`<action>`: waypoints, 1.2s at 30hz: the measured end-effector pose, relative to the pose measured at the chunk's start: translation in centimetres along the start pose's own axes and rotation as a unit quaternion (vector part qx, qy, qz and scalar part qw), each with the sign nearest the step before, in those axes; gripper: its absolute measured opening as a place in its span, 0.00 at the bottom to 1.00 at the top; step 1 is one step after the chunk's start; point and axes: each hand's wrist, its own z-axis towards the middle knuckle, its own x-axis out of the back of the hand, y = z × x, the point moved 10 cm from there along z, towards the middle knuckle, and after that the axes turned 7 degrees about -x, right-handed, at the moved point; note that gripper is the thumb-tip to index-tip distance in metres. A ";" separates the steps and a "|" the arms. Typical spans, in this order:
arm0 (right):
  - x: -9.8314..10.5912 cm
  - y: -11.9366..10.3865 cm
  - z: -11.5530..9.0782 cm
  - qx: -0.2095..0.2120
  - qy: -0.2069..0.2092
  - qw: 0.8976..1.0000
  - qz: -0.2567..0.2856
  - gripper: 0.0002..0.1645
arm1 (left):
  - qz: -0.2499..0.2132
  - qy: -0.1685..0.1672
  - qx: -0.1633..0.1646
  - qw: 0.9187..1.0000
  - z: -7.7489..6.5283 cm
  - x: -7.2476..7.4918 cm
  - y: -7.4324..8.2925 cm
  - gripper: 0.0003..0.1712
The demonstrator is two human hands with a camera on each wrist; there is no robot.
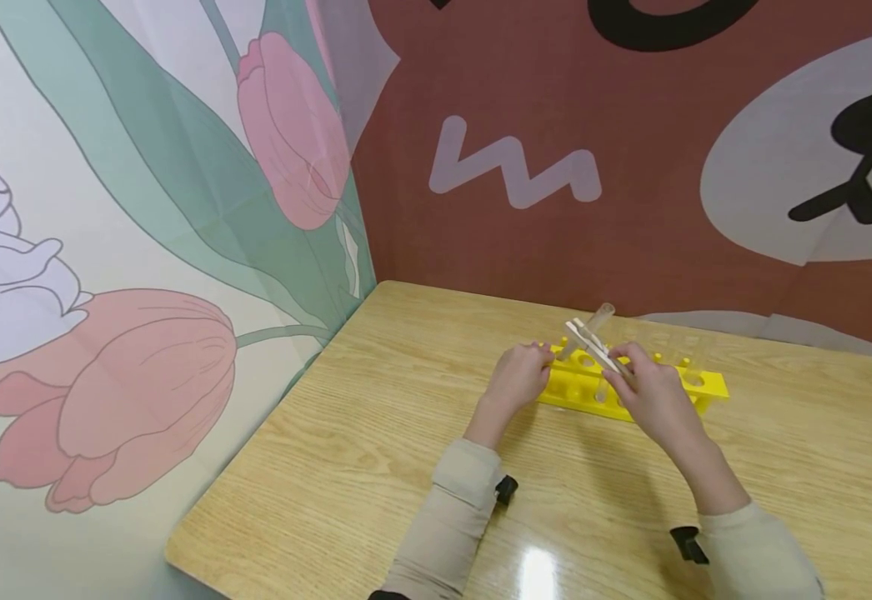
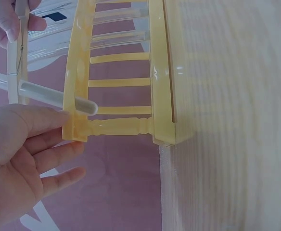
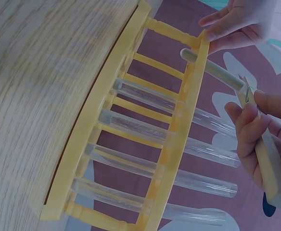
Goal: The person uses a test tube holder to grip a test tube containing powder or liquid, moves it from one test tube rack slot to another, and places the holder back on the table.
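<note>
A yellow test tube rack (image 1: 714,385) stands on the table. My left hand (image 1: 517,379) pinches the end of its top bar, thumb on one side and fingers on the other, as the left wrist view shows. My right hand (image 1: 659,398) grips a wooden test tube clamp (image 3: 270,166). The clamp's jaws are around a clear test tube (image 3: 220,74). That tube leans at a slant, its rounded lower end through a hole near the left end of the rack's top bar. Several other clear test tubes (image 3: 205,151) stand in the rack's right-hand holes.
The light wooden table (image 1: 346,433) extends around the rack, its left edge beside a wall covering with tulips (image 1: 151,375). Behind the table hangs a brown cartoon backdrop (image 1: 526,250). Short yellow pegs (image 1: 685,362) stick up along the rack.
</note>
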 end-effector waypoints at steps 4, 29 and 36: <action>0.0 0.0 0.0 0.001 0.001 1.000 0.002 0.13 | 0.001 0.001 0.001 1.000 0.0 0.0 0.0 0.11; -0.3 0.2 0.2 0.001 -0.004 1.000 -0.005 0.14 | -0.001 0.001 0.003 1.000 0.0 0.0 0.0 0.11; -0.3 0.1 0.3 0.007 -0.003 1.000 -0.005 0.14 | 0.001 0.000 0.004 1.000 0.0 0.0 0.0 0.10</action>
